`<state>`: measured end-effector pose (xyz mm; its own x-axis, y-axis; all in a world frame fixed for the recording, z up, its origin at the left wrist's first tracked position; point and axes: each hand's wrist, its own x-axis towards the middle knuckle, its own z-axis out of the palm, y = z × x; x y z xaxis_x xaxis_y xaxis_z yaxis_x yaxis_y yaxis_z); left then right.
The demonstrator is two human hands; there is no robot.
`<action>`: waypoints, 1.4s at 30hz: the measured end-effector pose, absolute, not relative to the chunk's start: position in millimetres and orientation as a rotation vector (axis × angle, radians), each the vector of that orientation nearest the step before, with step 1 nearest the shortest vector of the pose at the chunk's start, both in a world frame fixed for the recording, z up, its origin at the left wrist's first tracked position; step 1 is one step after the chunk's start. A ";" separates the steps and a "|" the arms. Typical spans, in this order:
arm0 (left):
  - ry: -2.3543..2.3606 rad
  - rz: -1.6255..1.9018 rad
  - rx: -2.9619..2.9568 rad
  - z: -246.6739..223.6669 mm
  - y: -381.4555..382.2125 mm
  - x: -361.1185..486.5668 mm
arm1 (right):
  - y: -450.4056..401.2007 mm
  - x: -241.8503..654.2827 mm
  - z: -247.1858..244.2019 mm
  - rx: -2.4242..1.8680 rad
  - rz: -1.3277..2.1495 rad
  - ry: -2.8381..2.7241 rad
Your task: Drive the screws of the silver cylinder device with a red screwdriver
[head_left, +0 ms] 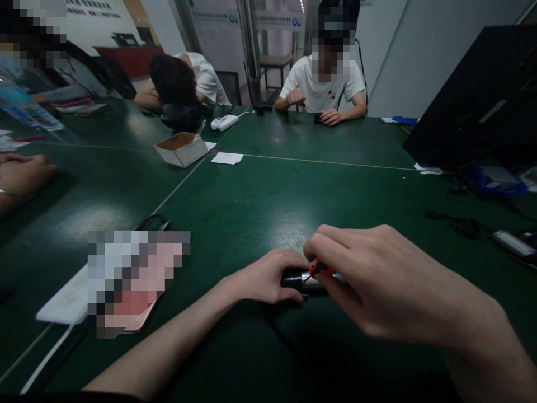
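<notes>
We have both arms reaching in over the green table. Our left forearm slants up from the lower left, and our left hand lies low and turned inward, its fingers over the far side of a black and silver tube and its thumb along the near side. The hand is partly closed, with the black end of the tube held between fingers and thumb. The tube lies roughly sideways in front of us, its right part hidden by our other hand. Our right arm comes in from the lower right, the wrist bent and the back of our right hand raised and facing up. Its fingers curl down and close in a pinch on a small orange and black handle, right over the silver part of the tube; we cannot tell whether its tip touches it. To our left lie a white power strip and a pink phone, partly blurred. Farther off stands an open box, with a paper just beside it. Across from us sits a person in a white shirt.
</notes>
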<state>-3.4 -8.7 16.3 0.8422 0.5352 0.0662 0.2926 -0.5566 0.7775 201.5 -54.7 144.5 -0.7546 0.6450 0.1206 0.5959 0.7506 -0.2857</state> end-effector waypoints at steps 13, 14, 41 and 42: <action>0.580 0.370 2.354 18.8 -8.3 -5.1 | -52.3 201.3 137.9 -1.029 0.106 -2.744; 0.582 0.381 2.371 19.0 -8.1 -5.1 | -52.0 201.1 137.8 -1.034 0.104 -2.747; 0.665 0.346 2.509 19.1 -8.5 -6.6 | -48.8 202.5 136.3 -1.049 -0.004 -2.719; 0.676 0.350 2.512 19.1 -8.5 -6.3 | -48.4 202.5 136.3 -1.041 0.034 -2.714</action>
